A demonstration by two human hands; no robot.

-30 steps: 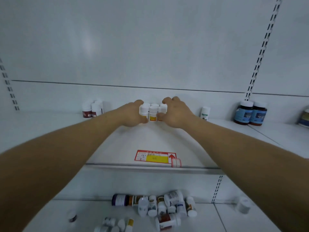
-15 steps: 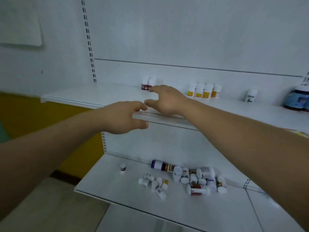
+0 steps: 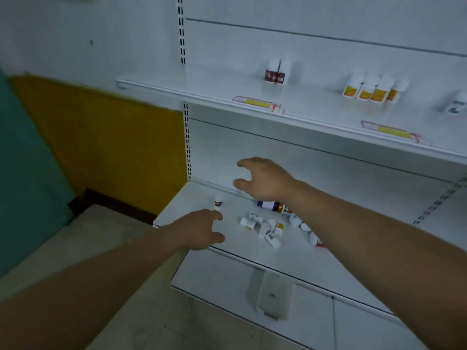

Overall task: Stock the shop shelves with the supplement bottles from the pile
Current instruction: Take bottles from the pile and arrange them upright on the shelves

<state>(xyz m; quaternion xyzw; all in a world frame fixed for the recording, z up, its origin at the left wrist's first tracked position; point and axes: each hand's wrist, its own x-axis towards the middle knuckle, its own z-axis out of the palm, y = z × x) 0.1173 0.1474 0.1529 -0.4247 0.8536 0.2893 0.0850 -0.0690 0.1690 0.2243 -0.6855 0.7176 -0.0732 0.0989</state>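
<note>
A pile of small white supplement bottles [image 3: 265, 227] lies on its side on the lower shelf [image 3: 252, 251], with a longer purple-and-orange bottle [image 3: 274, 206] behind it. One small red-labelled bottle [image 3: 218, 203] stands alone to the left. My left hand [image 3: 202, 229] hovers open over the shelf's front left, just below that bottle. My right hand [image 3: 265, 179] hangs open above the pile, fingers spread, holding nothing. On the upper shelf [image 3: 202, 96] stand two red-labelled bottles [image 3: 275, 72] and a row of yellow-labelled bottles [image 3: 371, 88].
A white bottle with a green label [image 3: 456, 104] stands at the upper shelf's right edge. Price tags [image 3: 255, 103] sit on the upper shelf's front. A bottom shelf [image 3: 227, 279] juts out below. A yellow and teal wall lies to the left, tiled floor beneath.
Both hands have let go of the yellow-labelled bottles on the upper shelf and dropped down toward the pile on the lower shelf. My view has swung down and left.
</note>
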